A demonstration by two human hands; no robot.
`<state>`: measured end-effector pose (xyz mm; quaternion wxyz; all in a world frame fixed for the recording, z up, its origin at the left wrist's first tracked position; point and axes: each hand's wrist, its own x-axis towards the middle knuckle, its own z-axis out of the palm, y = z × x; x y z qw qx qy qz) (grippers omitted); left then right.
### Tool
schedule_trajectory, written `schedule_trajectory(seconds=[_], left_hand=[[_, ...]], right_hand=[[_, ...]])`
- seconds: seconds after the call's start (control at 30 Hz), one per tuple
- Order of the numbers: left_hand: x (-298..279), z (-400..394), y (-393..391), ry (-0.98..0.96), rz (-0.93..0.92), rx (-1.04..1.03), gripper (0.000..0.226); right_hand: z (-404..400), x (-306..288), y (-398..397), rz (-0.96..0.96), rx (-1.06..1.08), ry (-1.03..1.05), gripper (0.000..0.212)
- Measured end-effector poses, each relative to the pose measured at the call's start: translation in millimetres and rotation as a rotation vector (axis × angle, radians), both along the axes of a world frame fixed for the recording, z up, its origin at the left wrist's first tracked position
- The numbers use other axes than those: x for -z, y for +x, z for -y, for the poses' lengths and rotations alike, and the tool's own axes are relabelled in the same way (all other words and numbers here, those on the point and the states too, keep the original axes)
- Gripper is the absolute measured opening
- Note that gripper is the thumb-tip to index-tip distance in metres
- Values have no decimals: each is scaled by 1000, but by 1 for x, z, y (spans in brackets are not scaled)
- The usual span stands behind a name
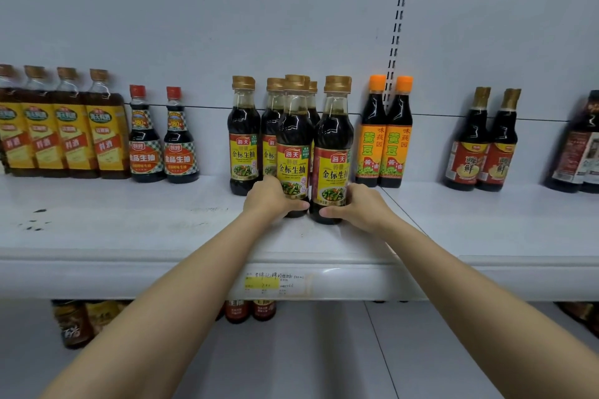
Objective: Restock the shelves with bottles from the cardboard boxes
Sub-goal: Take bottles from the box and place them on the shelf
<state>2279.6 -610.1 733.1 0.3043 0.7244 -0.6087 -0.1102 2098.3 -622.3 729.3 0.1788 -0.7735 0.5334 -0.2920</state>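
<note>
— Where are the hands?

— Both on the shelf (pixel 129 236), each at the foot of a dark bottle. The left hand (pixel 270 199) curls round the base of the left bottle (pixel 294 146), thumb across the front. The right hand (pixel 358 206) does the same to the right bottle (pixel 334 152). So each grip is wrapped on its own bottle, low down.

— Which way do they stand?

— Upright, long axis vertical, gold caps up, yellow labels facing out toward us. The two stand just beside each other, in front of the others.

— Others?

— More of the same kind behind them: one back bottle (pixel 244 136) to the left, and further ones half hidden, I can't count them surely.

— And round about?

— To the right, two orange-capped bottles (pixel 384 136), close by. Left, two red-capped bottles (pixel 163 139), then a row of yellow-labelled ones (pixel 64 126). Far right, a red-labelled pair (pixel 483 142). A price tag (pixel 275 282) sits on the shelf's front edge, below the hands.
</note>
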Motion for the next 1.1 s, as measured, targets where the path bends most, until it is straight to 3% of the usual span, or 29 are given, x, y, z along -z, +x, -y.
schedule_trajectory(seconds=[0.17, 0.3, 0.53, 1.1], left_hand=[[-8, 14, -6, 51, 186, -50, 57], [-14, 27, -11, 77, 307, -57, 63], [-14, 51, -22, 112, 306, -50, 60], [-15, 76, -39, 152, 461, -107, 59]], right_hand=[[24, 0, 3, -75, 84, 8, 51], [44, 3, 4, -59, 159, 38, 55], [72, 2, 5, -86, 275, 68, 54], [106, 2, -1, -104, 243, 94, 56]])
